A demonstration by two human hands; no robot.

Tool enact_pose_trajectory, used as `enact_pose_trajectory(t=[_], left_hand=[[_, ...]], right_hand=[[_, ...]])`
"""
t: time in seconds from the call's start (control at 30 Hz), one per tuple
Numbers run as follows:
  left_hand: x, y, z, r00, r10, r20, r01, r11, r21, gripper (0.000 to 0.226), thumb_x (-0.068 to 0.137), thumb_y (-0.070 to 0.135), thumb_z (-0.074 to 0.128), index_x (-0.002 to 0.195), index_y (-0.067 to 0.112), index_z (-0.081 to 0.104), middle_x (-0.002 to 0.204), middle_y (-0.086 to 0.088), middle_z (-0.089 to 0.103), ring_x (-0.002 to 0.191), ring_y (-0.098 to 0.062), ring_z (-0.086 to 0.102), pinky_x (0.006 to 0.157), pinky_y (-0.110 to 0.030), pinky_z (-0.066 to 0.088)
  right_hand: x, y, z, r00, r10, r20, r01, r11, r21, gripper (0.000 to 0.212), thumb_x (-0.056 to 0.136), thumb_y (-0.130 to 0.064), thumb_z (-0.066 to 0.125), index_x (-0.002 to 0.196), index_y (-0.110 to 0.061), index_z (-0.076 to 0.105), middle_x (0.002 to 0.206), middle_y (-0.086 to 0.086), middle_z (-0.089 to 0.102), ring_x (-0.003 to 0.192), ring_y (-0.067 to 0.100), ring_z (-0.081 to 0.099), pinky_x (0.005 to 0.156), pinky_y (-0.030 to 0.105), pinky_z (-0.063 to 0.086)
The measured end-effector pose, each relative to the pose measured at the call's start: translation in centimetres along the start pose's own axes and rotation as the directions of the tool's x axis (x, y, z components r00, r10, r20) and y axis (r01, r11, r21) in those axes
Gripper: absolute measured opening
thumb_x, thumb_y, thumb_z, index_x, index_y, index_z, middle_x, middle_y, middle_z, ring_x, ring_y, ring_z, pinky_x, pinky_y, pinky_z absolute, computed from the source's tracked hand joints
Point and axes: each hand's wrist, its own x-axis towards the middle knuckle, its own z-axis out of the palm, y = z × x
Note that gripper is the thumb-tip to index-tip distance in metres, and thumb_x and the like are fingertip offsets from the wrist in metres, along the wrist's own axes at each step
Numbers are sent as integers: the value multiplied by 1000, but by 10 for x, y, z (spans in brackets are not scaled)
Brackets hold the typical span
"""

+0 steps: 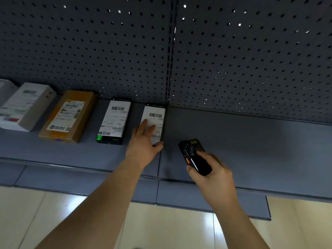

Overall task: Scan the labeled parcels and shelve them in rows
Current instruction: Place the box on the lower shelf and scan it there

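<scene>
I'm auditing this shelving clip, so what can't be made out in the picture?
Head view:
Rightmost black flat parcel with white label: lower label covered by the left hand.
Black handheld scanner: lower end inside the right hand.
White box, far left: cut by the frame edge.
Label text: too small.
</scene>
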Motion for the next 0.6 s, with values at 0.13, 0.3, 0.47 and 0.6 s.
enact_pose_trajectory(t=[0.13,0.3,0.47,0.6], left_hand=[[7,1,-1,1000,13,6,-13,1000,6,70,90,46,63,150,23,36,164,0,10,146,-28,13,113,-46,34],[-10,1,-22,997,82,-14,-82,996,-43,70,91,56,55,149,21,39,162,-3,17,146,-29,16,116,-43,26],[-83,12,-102,968,229,-104,-228,974,19,69,91,65,38,143,21,48,155,-1,35,142,-24,29,115,-41,31],[-157,17,-199,947,254,-196,-254,967,25,63,93,62,40,139,21,52,146,2,44,137,-20,36,110,-42,39]], right_hand=[[-2,-6,-2,1000,5,-15,-6,1000,-26,50,73,-39,79,121,-31,67,112,-14,64,101,10,61,82,35,56],[-14,-22,-13,1000,-8,-4,8,999,-43,50,74,-40,79,121,-31,67,113,-15,63,98,6,60,81,27,54],[-45,-81,-38,996,-85,18,86,995,-53,50,71,-40,81,118,-30,69,110,-13,62,96,12,63,80,32,55],[-79,-163,-51,976,-195,96,199,980,-30,54,69,-49,74,120,-31,68,113,-9,62,100,15,63,82,35,55]])
